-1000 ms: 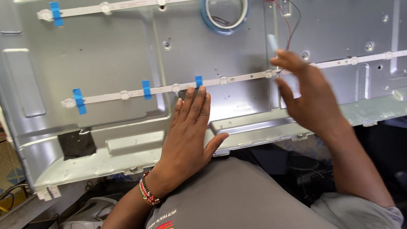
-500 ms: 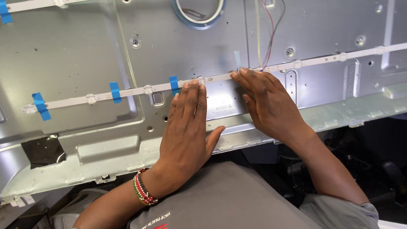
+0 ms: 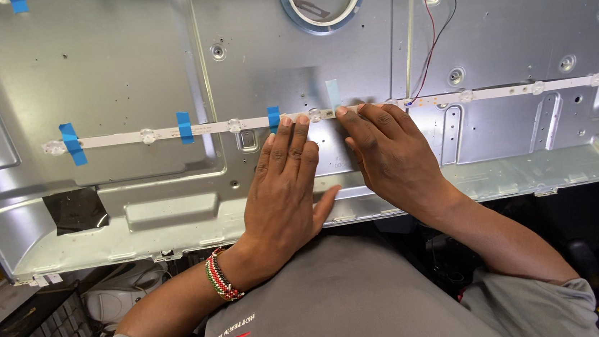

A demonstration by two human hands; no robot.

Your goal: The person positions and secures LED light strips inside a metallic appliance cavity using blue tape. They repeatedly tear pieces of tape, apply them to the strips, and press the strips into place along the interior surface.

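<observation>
LED strip (image 3: 202,129), white and narrow, is lying across the grey metal back panel (image 3: 124,68), running from the left side out past the right edge. Small clear lens domes are sitting along it at intervals. Three pieces of blue tape are crossing it on the left: one near the strip's left end (image 3: 72,143), a second farther in (image 3: 184,126), a third (image 3: 274,116) just beside the left fingertips. A paler, translucent tape piece (image 3: 333,95) is standing upright across the strip between the two hands.

Left hand (image 3: 288,184) is lying flat and open on the panel, palm down, fingers together and pointing up, tips touching the lower edge of the strip; it is gripping nothing. A beaded bracelet (image 3: 221,275) is circling its wrist.

Right hand (image 3: 389,157) is likewise lying open and palm down, fingers spread slightly, tips pressing on the strip just below the translucent tape; it is closing on nothing.

Red and black wires (image 3: 431,27) are running down from the top edge to the strip, right of the right hand. A tape roll (image 3: 324,0) with a blue rim is resting on the panel above the hands. A black patch (image 3: 76,210) is sitting on the panel's lower left. The person's grey shirt (image 3: 354,301) is filling the bottom of the view.
</observation>
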